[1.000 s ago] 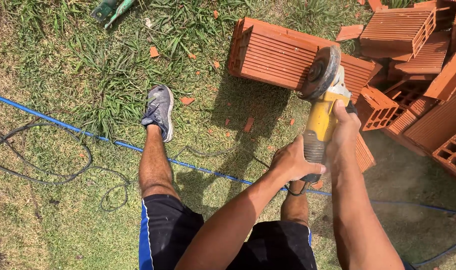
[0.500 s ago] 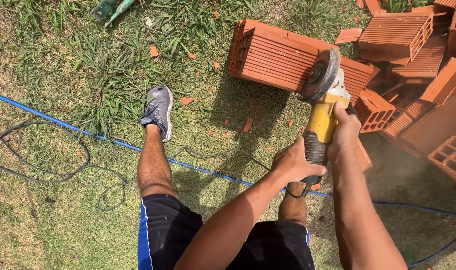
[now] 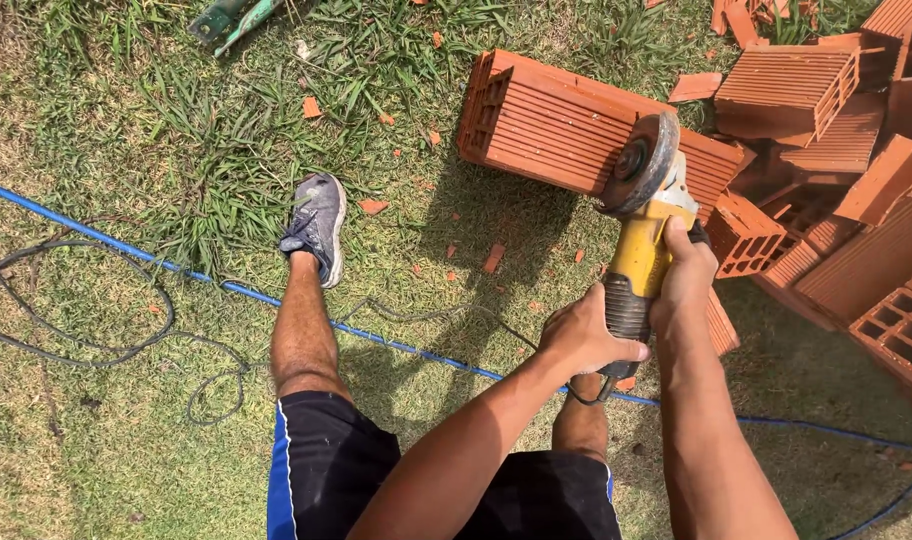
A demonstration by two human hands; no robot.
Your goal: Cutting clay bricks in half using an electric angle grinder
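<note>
— Where is the angle grinder [image 3: 641,235]?
— At about two o'clock from the person's knees, held over the grass. Its yellow body points up the view, and the grey disc [image 3: 641,162] overlaps the long ribbed brick [image 3: 586,130] in this view (whether disc and brick touch cannot be told).

— And the hands?
— The left hand [image 3: 581,335] has its fingers wrapped tight around the dark rear grip. The right hand [image 3: 684,280] is just ahead of it, fingers closed on the yellow body, nearer the disc.

— What lies around them?
— Broken hollow bricks [image 3: 856,200] are piled from one to three o'clock. A blue hose [image 3: 126,250] runs from nine o'clock down toward four, passing under the legs, with a black cable [image 3: 96,350] looping beside it at eight. The person's grey shoe [image 3: 318,225] is planted on the grass [image 3: 126,150] at eleven o'clock, well apart from the bricks.
</note>
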